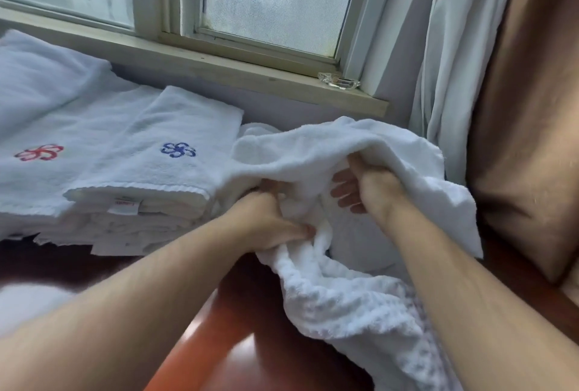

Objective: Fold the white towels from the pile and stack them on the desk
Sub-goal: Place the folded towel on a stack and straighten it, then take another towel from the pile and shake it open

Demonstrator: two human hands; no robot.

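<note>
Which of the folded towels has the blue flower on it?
The folded towel on top of the stack nearest the hands, just left of the loose towel being held. The towel with the red flower lies farther left.

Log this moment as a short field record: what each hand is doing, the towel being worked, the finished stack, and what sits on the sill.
left hand: grips a bunched part of the loose towel
right hand: holds the same towel higher up, fingers under the cloth
loose towel: unfolded, crumpled, hanging over the desk edge
stack: folded towels, left of the hands; top one has a blue logo
red logo: on a folded towel further left
sill: glass dish
</note>
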